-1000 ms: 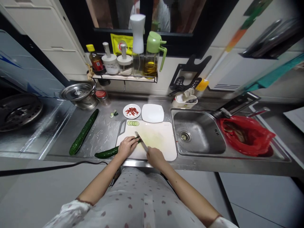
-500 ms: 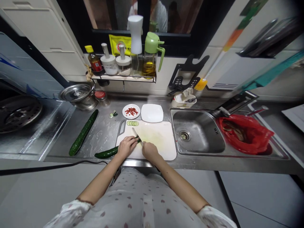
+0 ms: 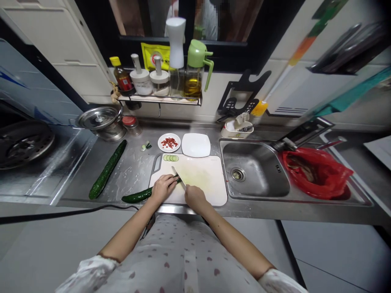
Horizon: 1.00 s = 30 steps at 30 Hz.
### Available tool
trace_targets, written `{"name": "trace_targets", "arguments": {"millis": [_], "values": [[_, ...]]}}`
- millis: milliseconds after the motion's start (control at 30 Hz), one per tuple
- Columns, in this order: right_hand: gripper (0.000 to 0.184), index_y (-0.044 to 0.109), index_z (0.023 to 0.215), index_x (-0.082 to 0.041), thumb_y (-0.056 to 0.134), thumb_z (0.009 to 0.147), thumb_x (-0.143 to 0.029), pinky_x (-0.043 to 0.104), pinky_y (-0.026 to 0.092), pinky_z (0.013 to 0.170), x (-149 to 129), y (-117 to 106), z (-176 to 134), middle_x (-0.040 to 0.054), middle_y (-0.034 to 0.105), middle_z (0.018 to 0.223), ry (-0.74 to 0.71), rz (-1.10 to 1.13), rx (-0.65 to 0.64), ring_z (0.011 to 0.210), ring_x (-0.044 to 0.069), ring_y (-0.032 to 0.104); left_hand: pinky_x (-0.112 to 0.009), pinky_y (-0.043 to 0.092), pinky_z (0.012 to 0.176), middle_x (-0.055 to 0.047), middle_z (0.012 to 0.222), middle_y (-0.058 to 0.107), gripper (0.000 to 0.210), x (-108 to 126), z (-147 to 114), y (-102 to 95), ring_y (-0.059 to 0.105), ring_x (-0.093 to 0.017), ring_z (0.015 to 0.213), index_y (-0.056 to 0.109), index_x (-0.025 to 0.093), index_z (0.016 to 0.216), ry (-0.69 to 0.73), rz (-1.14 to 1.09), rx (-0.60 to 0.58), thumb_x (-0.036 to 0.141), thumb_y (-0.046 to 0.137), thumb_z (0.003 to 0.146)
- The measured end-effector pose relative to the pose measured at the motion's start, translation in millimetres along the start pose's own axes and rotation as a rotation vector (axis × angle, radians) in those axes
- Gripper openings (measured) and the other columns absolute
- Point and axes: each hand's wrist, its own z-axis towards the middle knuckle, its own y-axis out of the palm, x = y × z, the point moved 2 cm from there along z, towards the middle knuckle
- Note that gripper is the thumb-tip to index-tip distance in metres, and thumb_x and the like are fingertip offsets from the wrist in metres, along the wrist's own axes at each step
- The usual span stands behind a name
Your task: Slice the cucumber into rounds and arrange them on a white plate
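Observation:
My left hand (image 3: 164,187) is closed over a dark green cucumber (image 3: 137,197), whose uncut length sticks out to the left past the cutting board. In my right hand (image 3: 195,198) is the handle of a knife (image 3: 178,176), its blade slanting up and left against the cucumber's cut end. Both hands are over the white cutting board (image 3: 210,179). Several pale cucumber slices (image 3: 170,158) lie overlapped in a row at the board's upper left. A second, whole cucumber (image 3: 107,170) rests on the counter to the left.
Behind the board are a plate of chopped red pieces (image 3: 169,143) and a white square plate (image 3: 196,145). Cucumber ends (image 3: 146,146) lie nearby. To the right is the sink (image 3: 256,171), with a red plastic bag (image 3: 316,173) beyond. A lidded pot (image 3: 102,122) stands back left.
The knife and my right hand have shifted slightly right. My left hand keeps its hold on the cucumber in nearly the same spot.

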Motion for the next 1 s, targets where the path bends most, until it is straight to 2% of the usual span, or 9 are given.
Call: {"name": "trace_targets", "arguments": {"millis": [433, 800, 1000], "values": [[0.029, 0.058, 0.109, -0.012, 0.038, 0.088, -0.011, 0.028, 0.045, 0.079, -11.8, 0.7, 22.5, 0.0143, 0.068, 0.101, -0.020, 0.002, 0.047, 0.098, 0.021, 0.064, -0.033, 0.051, 0.087, -0.004, 0.107, 0.067, 0.024, -0.9, -0.6, 1.3, 0.060, -0.018, 0.097, 0.070, 0.027, 0.105, -0.001, 0.010, -0.002, 0.033, 0.053, 0.090], [0.029, 0.059, 0.106, -0.011, 0.037, 0.088, -0.010, 0.030, 0.046, 0.076, 2.2, 13.6, 1.2, 0.0162, 0.068, 0.099, 0.008, -0.035, -0.004, 0.096, 0.024, 0.065, -0.032, 0.050, 0.087, -0.004, 0.106, 0.067, 0.022, 0.7, 0.0, 0.3, 0.060, -0.018, 0.096, 0.070, 0.026, 0.104, 0.011, 0.000, 0.005, 0.031, 0.054, 0.089], [0.028, 0.059, 0.107, -0.012, 0.039, 0.087, -0.011, 0.030, 0.045, 0.077, -0.2, 12.5, 6.4, 0.0156, 0.068, 0.101, 0.019, -0.021, -0.013, 0.097, 0.023, 0.065, -0.032, 0.051, 0.086, -0.004, 0.106, 0.067, 0.022, 0.6, 0.3, 1.1, 0.060, -0.017, 0.094, 0.070, 0.026, 0.104, 0.001, 0.005, 0.010, 0.030, 0.054, 0.089]]}}
